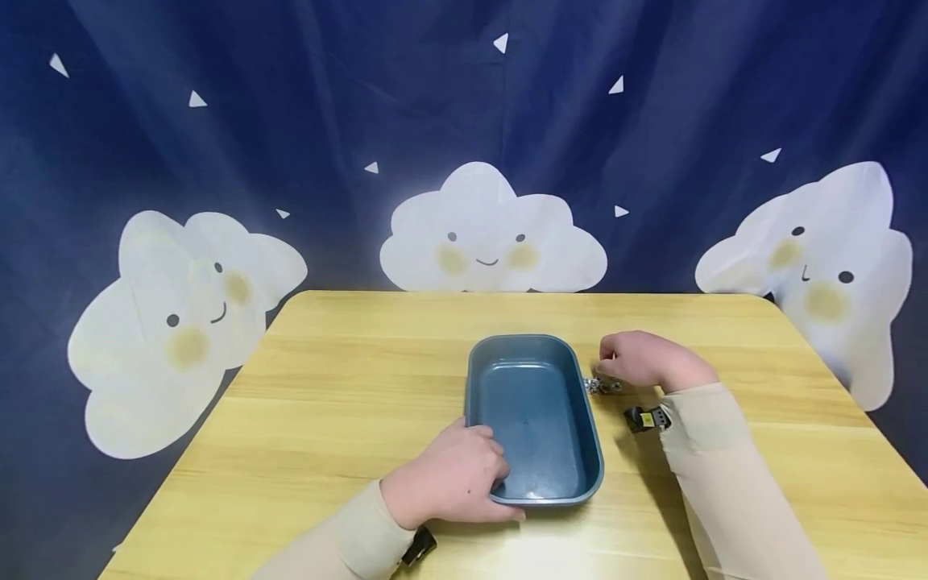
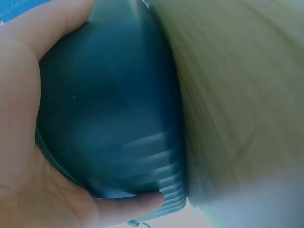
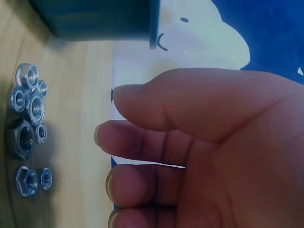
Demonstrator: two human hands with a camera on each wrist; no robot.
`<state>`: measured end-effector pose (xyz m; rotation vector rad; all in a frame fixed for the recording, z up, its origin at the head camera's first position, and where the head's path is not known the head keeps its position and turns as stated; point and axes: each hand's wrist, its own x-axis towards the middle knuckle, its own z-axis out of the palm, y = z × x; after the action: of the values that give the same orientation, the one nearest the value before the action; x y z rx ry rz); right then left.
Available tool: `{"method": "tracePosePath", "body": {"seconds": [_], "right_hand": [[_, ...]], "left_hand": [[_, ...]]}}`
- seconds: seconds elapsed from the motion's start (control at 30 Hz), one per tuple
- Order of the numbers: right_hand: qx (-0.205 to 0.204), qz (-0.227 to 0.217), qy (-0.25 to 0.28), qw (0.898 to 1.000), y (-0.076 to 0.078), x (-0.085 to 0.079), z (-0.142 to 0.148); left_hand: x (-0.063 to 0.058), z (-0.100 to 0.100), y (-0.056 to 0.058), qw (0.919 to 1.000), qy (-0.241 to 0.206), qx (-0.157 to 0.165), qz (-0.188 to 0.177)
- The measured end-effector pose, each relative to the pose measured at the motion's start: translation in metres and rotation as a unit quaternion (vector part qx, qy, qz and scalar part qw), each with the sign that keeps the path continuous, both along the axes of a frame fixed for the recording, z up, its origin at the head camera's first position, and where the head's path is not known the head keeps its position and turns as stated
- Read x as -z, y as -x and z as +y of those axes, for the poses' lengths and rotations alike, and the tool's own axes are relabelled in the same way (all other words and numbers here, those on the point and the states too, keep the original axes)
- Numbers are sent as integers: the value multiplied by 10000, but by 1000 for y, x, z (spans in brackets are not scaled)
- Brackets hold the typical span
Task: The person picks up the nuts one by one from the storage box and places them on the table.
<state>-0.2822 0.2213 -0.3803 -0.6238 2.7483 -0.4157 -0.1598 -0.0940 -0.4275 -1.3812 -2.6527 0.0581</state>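
A dark teal rectangular tray (image 1: 532, 427) stands on the table, its inside bare. My left hand (image 1: 457, 471) grips its near-left corner, with fingers over the rim and the thumb along the near side. The left wrist view shows the tray's outer wall (image 2: 109, 104) within that hand's grasp. Several silvery metal nuts (image 1: 600, 386) of different sizes lie in a cluster by the tray's right side. Close above them is my right hand (image 1: 645, 358), its fingers loosely bent. In the right wrist view, nothing shows between thumb and fingers, and the nuts (image 3: 34, 108) lie apart from the fingertips.
The light wood table (image 1: 348, 387) reaches back to a dark blue curtain (image 1: 326, 105) printed with smiling clouds. A black wrist device (image 1: 645, 419) sits under the right cuff, and another (image 1: 419, 548) under the left.
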Motion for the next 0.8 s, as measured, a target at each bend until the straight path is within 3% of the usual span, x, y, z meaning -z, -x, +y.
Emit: {"method": "tracePosePath", "body": {"seconds": [0.2,0.4,0.57,0.7,0.8], "right_hand": [[81,29,55,9999,-7,0,3],[176,217,218,9994,-13,-12,1],[158,407,403,9982,-23,-17,4],[283,984,294,9943,-29,-11,11],[461,1718,247,9837,-29,-2,15]], "left_hand": [[0,3,2,9998,-184,11,-64],[-2,4,7,9992,-351,-169,-56],[-5,-5,1,9988,-369,-301,-111],[-12,-21,-1,9961,-689,-497,-229],[-21,-38,9,9919,-893,-884,-193]]}}
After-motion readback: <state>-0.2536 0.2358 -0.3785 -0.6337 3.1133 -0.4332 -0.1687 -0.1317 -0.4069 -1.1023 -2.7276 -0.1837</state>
